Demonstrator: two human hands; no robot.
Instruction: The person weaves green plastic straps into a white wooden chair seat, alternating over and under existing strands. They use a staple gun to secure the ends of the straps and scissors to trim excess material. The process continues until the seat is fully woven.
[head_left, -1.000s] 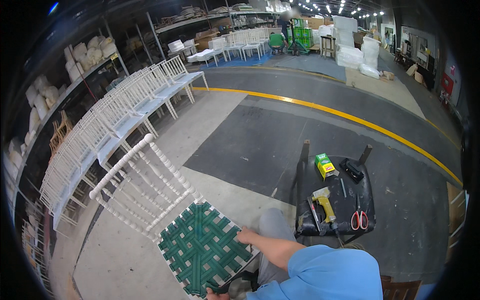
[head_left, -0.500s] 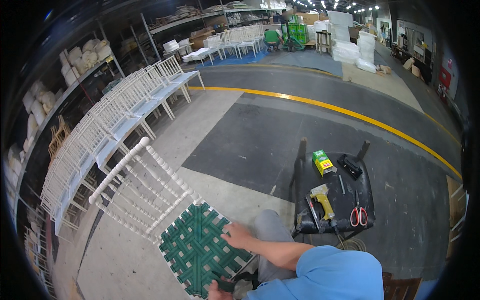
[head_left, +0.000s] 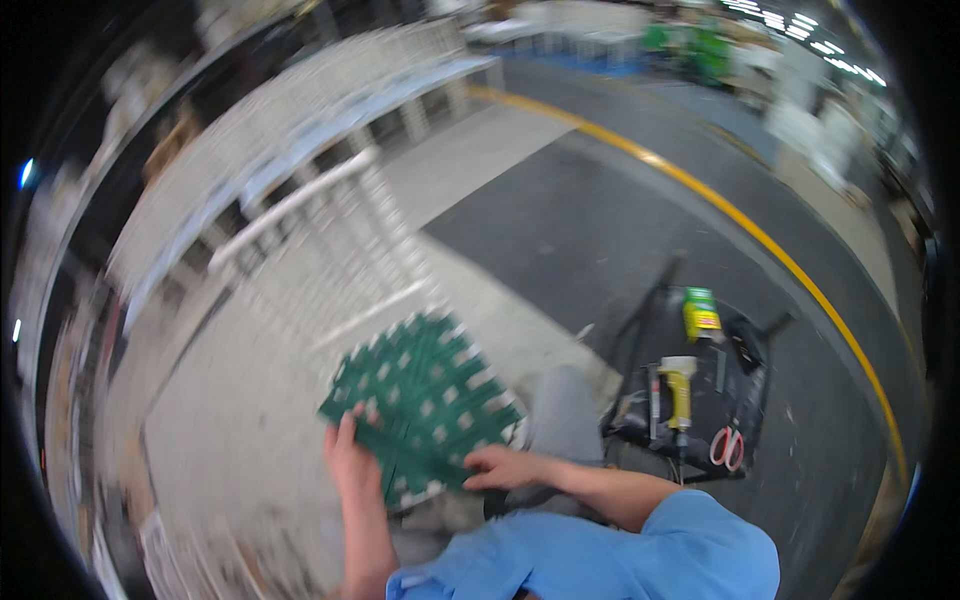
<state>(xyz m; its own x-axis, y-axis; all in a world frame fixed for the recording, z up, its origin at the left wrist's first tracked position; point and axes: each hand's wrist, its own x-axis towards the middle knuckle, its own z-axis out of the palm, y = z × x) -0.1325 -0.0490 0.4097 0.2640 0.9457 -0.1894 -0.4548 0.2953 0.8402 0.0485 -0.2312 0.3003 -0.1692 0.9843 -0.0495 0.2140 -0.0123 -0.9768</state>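
Observation:
A white chair with a turned-spindle back (head_left: 300, 205) stands in front of me, its seat woven from green webbing (head_left: 440, 365) with pale gaps between the bands. A loose-looking green webbing strap (head_left: 412, 452) lies slantwise across the near part of the seat. My left hand (head_left: 352, 465) grips its far-left end at the seat's left edge, thumb and fingers closed. Toward the seat's near right, my right hand (head_left: 505, 468) has its fingers closed on the strap's other end. Motion blur softens the weave and the fingertips.
At my right, a worn black chair seat (head_left: 712, 410) carries a yellow air stapler (head_left: 680, 400), red-handled scissors (head_left: 727, 448), a green-yellow box (head_left: 702, 315) and a black tool (head_left: 744, 343). Rows of white chairs (head_left: 330, 110) line the left. A yellow floor line (head_left: 690, 195) curves beyond.
My left hand has moved from the seat's near edge up to its left edge, with the strap now across the weave. My right hand has come nearer. The whole view has shifted.

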